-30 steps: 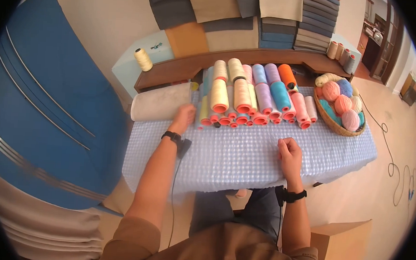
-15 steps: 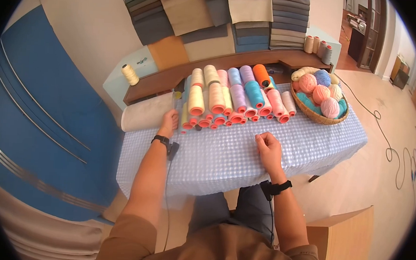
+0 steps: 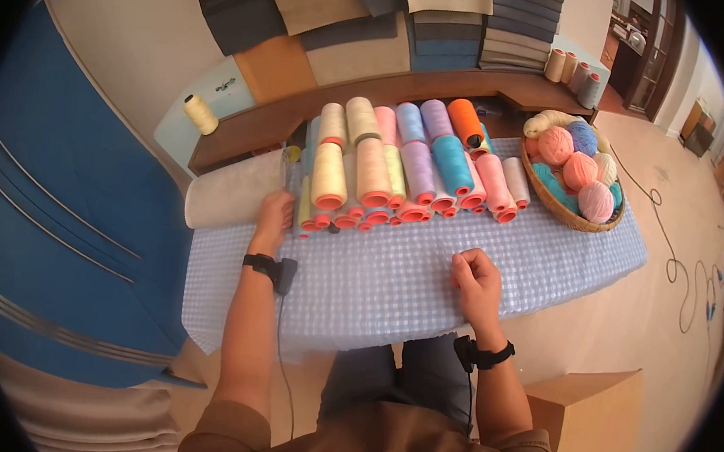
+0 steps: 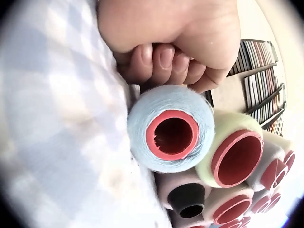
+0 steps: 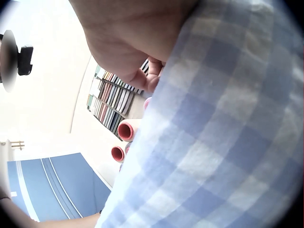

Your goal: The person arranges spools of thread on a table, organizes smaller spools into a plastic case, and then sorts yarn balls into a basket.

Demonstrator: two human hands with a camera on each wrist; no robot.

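My left hand (image 3: 275,214) rests on the checked cloth between a whitish roll (image 3: 236,187) and the left end of a pile of thread cones (image 3: 373,173). Its fingers curl loosely in the left wrist view, right beside a light blue cone (image 4: 141,142) with a red core; no held thing shows. A pale green cone (image 4: 208,166) lies next to that one. My right hand (image 3: 479,284) is on the cloth in front of the pile, fingers loosely curled and partly hidden by the cloth in the right wrist view, with nothing visible in them.
A wicker basket (image 3: 558,206) of yarn balls stands at the table's right end. Behind the pile runs a brown shelf (image 3: 420,84), with a cream cone (image 3: 200,114) at left and several cones at right. A blue board (image 3: 66,191) stands at left.
The head view has shifted, so the table sits differently in the frame. Both hands keep nearly the same places on the cloth, and the cones and basket have not visibly moved.
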